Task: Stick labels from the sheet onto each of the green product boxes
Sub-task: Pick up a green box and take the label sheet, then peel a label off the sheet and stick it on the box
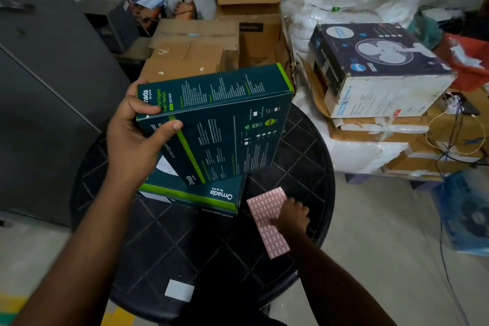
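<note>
The left hand [135,132] grips a green product box [222,124] by its near-left corner, thumb curled over the lower face and fingers wrapped over the top edge, so the box is lifted and tilted above the round black bench [185,243]. This held box hangs over a second green box [195,193], which lies flat on the bench; whether the two touch cannot be told. Just right of the flat box, the label sheet [264,212], pink-gridded, lies on the bench. The right hand [292,216] rests on the sheet's right edge with its fingers curled down onto the paper, seemingly pinching at a label, though the fingertips are hidden. A small white sticker [179,290] sits on the bench well nearer the person than the flat box.
</note>
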